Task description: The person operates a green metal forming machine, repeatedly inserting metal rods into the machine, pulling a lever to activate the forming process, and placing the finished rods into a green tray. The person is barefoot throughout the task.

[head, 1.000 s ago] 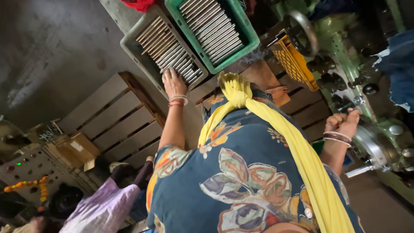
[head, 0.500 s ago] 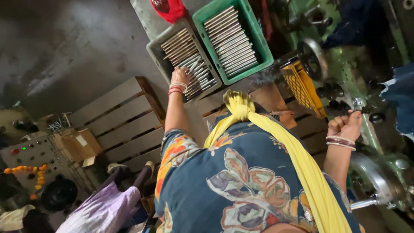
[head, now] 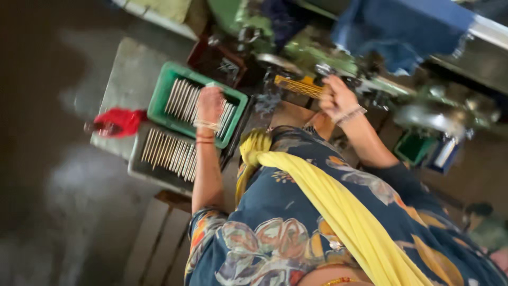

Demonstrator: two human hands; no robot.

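My left hand (head: 210, 103) reaches down into a green crate (head: 159, 100) filled with several thin metal rods (head: 180, 98) and rests on them; motion blur hides whether it grips any. My right hand (head: 336, 95) is up at a green machine (head: 317, 53), with its fingers curled around the end of a yellow ribbed part (head: 296, 85). A blue floral dress and a yellow scarf (head: 328, 206) fill the lower middle of the view.
A grey crate (head: 138, 164) of the same rods sits beside the green one on a grey slab. A red cloth (head: 119, 121) lies at its left. A wooden pallet (head: 153, 249) is below. Blue cloth (head: 402, 26) drapes over the machine.
My left hand has moved from the grey crate to the green crate. My right hand has shifted from the machine's side to the yellow part. The view has swung round.
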